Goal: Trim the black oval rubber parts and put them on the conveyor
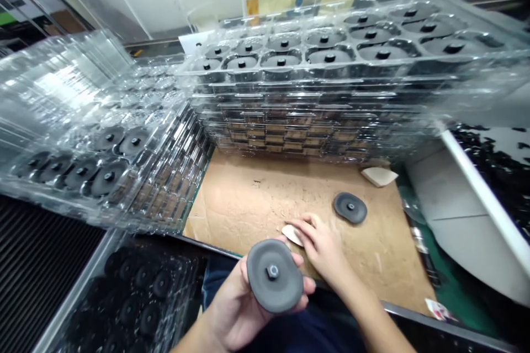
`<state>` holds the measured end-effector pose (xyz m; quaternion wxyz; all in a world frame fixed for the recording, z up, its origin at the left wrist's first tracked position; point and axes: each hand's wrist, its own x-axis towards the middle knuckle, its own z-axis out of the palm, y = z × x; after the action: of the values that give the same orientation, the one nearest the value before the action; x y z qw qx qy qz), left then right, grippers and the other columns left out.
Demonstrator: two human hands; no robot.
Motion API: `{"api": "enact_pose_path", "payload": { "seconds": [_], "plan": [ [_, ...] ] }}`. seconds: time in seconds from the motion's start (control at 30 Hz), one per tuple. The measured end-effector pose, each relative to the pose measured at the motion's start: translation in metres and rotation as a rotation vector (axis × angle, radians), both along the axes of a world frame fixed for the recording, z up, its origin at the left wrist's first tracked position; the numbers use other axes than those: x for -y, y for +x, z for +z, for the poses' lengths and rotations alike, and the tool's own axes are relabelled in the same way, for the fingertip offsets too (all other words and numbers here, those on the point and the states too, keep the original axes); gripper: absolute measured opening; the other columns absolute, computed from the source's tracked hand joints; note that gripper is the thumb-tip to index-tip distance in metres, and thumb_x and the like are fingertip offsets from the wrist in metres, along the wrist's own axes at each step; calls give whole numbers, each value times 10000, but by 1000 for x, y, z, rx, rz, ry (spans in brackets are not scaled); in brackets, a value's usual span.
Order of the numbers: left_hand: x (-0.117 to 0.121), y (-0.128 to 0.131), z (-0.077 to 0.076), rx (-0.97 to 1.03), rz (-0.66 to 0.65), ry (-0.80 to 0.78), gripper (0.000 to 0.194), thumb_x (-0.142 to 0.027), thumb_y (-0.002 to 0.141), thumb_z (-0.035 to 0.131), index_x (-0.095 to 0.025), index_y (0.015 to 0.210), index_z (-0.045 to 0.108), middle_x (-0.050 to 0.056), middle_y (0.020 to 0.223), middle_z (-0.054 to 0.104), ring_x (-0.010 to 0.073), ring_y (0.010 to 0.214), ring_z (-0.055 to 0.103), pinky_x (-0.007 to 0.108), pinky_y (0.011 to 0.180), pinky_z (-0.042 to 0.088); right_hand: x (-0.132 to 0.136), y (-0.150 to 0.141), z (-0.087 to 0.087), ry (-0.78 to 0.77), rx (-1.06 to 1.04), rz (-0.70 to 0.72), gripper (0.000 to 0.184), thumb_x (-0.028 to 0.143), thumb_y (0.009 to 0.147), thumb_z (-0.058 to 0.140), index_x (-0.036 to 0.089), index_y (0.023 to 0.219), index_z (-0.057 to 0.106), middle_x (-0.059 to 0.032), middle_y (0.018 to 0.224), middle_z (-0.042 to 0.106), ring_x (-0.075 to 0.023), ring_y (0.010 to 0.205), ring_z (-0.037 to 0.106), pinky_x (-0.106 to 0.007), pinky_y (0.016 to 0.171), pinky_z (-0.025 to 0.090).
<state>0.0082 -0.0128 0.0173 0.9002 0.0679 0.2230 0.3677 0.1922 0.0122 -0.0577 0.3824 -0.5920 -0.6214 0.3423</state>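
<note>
My left hand (236, 309) holds up a dark grey rubber-faced disc (285, 281) with a hex bolt head (272, 272) at its centre. My right hand (321, 248) lies on a cardboard sheet (244, 204), its fingertips closed on a small beige curved piece (292, 235), which is partly hidden by them. A second grey disc (350, 208) lies flat on the cardboard, to the right of that hand. A similar beige piece (379, 176) rests near the far edge of the cardboard.
Stacks of clear plastic trays (314, 116) with round dark discs in their pockets rise behind the cardboard, and another stack (103, 132) stands to the left. A black tray of discs (136, 298) sits at lower left. A dark metal bench edge (207, 245) crosses in front.
</note>
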Motion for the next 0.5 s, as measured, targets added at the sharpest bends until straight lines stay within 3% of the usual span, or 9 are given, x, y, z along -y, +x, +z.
{"api": "enact_pose_path", "payload": {
  "seconds": [0.1, 0.2, 0.3, 0.4, 0.5],
  "plan": [
    [2, -2, 0, 78, -23, 57, 459, -505, 761, 529, -166, 1053, 631, 81, 1070, 657, 259, 938, 642, 316, 790, 510, 9, -8, -4, 28, -8, -156, 245, 286, 817, 465, 207, 908, 679, -94, 933, 558, -244, 908, 542, -387, 744, 458],
    [5, -4, -3, -17, 31, 248, 455, -484, 814, 453, -312, 1234, 472, 60, 1153, 607, 230, 871, 663, 309, 723, 512, 19, -5, 16, 27, -49, -199, 224, 291, 832, 472, 215, 914, 667, -75, 919, 574, -184, 768, 558, -289, 604, 467],
    [8, -8, -7, -428, 108, 695, 688, -360, 765, 596, -449, 1330, 215, 31, 1214, 543, 220, 1000, 594, 356, 876, 429, 34, -1, 32, 10, -101, -186, 181, 300, 803, 537, 214, 892, 669, -55, 870, 622, -149, 650, 563, -251, 547, 463],
    [12, -12, -5, -853, 92, 1122, 965, -158, 712, 665, -466, 1341, 0, 40, 1223, 500, 231, 1136, 482, 403, 982, 326, 54, -2, 38, -18, -166, -199, 161, 306, 791, 579, 202, 887, 655, -50, 821, 647, -160, 694, 609, -245, 602, 500],
    [15, -18, 2, -995, 14, 1275, 1051, -84, 701, 655, -424, 1328, -118, 82, 1207, 488, 226, 1121, 489, 407, 968, 349, 73, -7, 50, -47, -253, -186, 176, 339, 809, 578, 206, 910, 632, -46, 800, 665, -160, 703, 640, -239, 625, 526]
  ]
}}
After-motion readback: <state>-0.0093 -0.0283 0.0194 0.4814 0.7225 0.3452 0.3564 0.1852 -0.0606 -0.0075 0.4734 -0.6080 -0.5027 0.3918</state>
